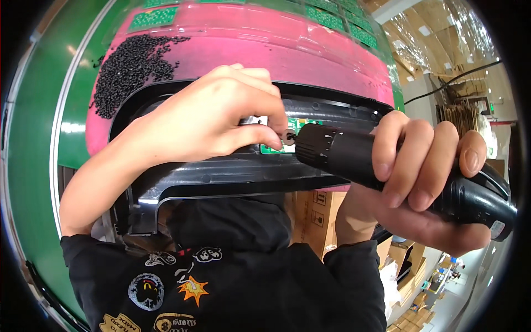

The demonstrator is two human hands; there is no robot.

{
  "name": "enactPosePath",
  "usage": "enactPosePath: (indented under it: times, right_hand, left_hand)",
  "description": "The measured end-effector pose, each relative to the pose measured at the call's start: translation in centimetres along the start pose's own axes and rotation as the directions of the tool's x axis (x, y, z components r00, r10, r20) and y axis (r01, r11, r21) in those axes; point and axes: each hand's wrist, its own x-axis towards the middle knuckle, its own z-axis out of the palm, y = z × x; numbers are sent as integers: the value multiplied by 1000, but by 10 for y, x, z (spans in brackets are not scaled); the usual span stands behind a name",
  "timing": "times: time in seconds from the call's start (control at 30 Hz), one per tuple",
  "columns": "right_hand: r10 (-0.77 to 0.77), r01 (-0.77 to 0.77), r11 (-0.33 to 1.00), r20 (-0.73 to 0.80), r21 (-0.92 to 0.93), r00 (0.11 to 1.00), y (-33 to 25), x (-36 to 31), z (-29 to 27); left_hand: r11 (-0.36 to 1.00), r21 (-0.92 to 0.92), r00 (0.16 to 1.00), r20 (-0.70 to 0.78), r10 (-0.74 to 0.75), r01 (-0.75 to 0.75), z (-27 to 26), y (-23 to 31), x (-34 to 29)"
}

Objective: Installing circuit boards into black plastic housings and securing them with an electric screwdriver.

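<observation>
My right hand (423,160) is wrapped around a black electric screwdriver (345,152), which lies nearly level with its ribbed collar toward the left. At the screwdriver's tip, the thumb and index finger of my left hand (227,113) are pinched together. A tiny round part shows there, too small to name. Below both hands is a long black plastic housing (204,174). Inside it sits a green circuit board (307,123), partly covered by my left fingers and the screwdriver.
A pile of tiny black screws (130,69) lies on the pink mat (232,50) at the far left. Along the back, clear plastic trays hold several green circuit boards (155,19). A black cable (451,83) hangs at right, near stacked cardboard (459,119). A carton (318,218) stands below the housing.
</observation>
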Motion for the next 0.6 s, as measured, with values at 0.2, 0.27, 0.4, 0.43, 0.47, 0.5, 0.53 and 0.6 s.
enactPosePath:
  times: [0.2, 0.27, 0.4, 0.43, 0.47, 0.5, 0.53, 0.6]
  right_hand:
    - [58, -70, 987, -84, -147, 995, -15, -8, -11]
    - [83, -116, 976, -182, -182, 980, -15, -12, -16]
    - [165, -289, 930, -444, -226, 880, -5, -20, -30]
    - [165, -289, 930, -446, -226, 880, -4, -21, -33]
    - [180, -303, 927, -444, -223, 878, -4, -22, -35]
    - [197, -317, 923, -441, -217, 876, -3, -23, -36]
    - [199, -324, 919, -448, -223, 872, -4, -23, -36]
    - [211, -310, 933, -418, -185, 884, -3, -24, -40]
  left_hand:
    - [996, 57, 997, -11, -70, 70, 2, 5, 2]
    - [989, 116, 995, 35, -93, 89, 0, 3, 3]
    - [964, 254, 988, 110, -104, 73, 2, 2, -2]
    - [959, 279, 990, 114, -86, 51, 2, 3, -2]
    - [955, 288, 985, 133, -107, 65, 2, 4, -2]
    - [955, 288, 985, 134, -110, 68, 1, 4, -1]
    - [952, 296, 981, 148, -125, 76, 1, 5, 0]
    - [949, 304, 976, 164, -141, 86, 1, 4, 0]
